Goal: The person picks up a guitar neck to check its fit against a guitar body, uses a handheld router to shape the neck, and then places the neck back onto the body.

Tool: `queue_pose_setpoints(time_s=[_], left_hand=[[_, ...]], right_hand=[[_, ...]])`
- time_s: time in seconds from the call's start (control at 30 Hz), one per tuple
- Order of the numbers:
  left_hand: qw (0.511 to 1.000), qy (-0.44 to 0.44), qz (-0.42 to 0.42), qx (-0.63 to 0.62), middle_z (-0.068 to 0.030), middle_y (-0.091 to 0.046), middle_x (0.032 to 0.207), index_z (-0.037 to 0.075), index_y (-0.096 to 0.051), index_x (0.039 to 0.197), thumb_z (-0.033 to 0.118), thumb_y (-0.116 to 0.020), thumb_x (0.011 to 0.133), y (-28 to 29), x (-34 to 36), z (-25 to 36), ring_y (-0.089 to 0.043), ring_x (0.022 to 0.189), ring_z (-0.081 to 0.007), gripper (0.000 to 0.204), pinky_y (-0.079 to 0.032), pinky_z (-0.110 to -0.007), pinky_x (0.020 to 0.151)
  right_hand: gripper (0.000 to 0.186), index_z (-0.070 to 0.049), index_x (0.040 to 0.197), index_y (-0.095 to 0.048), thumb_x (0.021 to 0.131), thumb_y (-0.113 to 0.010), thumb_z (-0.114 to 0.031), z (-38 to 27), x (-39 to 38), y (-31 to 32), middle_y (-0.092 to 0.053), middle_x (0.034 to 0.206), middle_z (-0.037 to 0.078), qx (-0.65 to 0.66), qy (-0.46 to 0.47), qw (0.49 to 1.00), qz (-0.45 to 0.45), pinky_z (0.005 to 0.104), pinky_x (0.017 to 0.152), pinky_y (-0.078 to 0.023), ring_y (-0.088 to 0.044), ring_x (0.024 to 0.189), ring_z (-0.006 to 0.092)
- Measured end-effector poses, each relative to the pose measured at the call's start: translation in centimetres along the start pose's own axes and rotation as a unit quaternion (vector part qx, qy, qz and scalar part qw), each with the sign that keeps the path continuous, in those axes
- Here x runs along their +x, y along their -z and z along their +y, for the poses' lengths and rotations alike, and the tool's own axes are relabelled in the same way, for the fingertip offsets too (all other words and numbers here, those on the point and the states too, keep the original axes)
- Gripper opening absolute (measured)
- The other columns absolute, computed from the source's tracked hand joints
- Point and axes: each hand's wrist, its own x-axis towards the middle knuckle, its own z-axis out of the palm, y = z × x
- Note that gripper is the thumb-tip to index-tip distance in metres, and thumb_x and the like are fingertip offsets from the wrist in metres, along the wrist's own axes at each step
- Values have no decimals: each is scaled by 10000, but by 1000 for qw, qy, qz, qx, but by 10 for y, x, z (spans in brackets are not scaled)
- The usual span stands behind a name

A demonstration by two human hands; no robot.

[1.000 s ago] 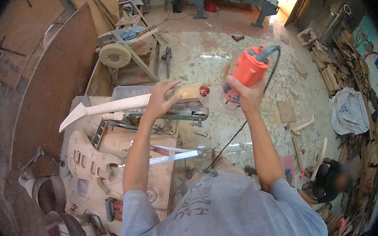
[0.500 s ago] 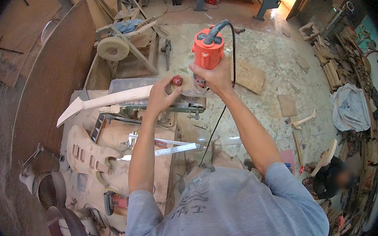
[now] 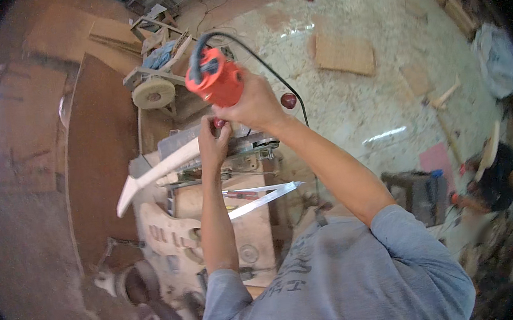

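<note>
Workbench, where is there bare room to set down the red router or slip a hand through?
The bench is crowded: the pale wood piece, both hands and metal strips fill it. Freer patches: the brown board left of the bench, and the floor between the cord and the plywood square.

the open room lies in the upper right of the frame, where the shaving-strewn floor [image 3: 387,104] is bare but for a flat wood panel [image 3: 344,53] and a few offcuts. at centre the counter [image 3: 250,222] is crowded: a pale wooden blade-shaped piece [image 3: 159,172] juts toward the left, and a long metal strip [image 3: 260,200] lies across just below it. a buffing wheel stand [image 3: 154,89] blocks the upper left, and a black cord [image 3: 280,90] loops beside the right hand [image 3: 251,105].
</note>
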Motion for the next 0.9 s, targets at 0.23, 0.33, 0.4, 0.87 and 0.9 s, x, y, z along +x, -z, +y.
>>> queue_pose_setpoints(time_s=[0.23, 0.33, 0.4, 0.87, 0.9], left_hand=[[997, -46, -15, -54, -140, -711, 1080, -27, -607, 1217, 162, -683, 919, -10, 0, -49, -655, 1018, -221, 361, -499, -350, 924], [999, 7, -10, -35, -142, -708, 1090, -27, -608, 1216, 161, -683, 917, -10, -6, -49, -653, 1028, -223, 362, -497, -351, 929], [999, 39, -2, -15, -144, -707, 1097, -27, -608, 1216, 160, -683, 915, -6, -17, -46, -652, 1034, -224, 362, -496, -352, 932], [981, 148, 7, 122, -156, -695, 1145, -25, -614, 1213, 157, -682, 906, 30, -66, 3, -642, 1078, -231, 363, -486, -356, 954], [981, 148, 5, 125, -156, -695, 1148, -25, -614, 1212, 156, -682, 905, 31, -66, 3, -641, 1082, -232, 363, -486, -357, 956]], right_hand=[[654, 12, 1216, -614, 653, -864, -210, 1, -7, -2, -697, 1024, 194, 45, -20, 999, -3, 467, 902, -532, -689, 1005, 389], [594, 8, 1184, -606, 690, -842, -222, 10, -6, -3, -696, 985, 171, 21, 37, 998, 55, 473, 841, -527, -690, 910, 365], [481, 0, 1126, -621, 739, -802, -222, 16, -7, 2, -694, 940, 148, 10, 53, 998, 37, 454, 794, -514, -677, 862, 322], [296, -12, 1019, -669, 880, -689, -273, 23, -3, -10, -689, 892, 121, 26, 57, 997, 43, 457, 766, -452, -625, 852, 250], [299, -13, 1025, -670, 882, -687, -275, 22, -3, -13, -686, 892, 120, 25, 59, 997, 41, 455, 767, -451, -621, 855, 247]])
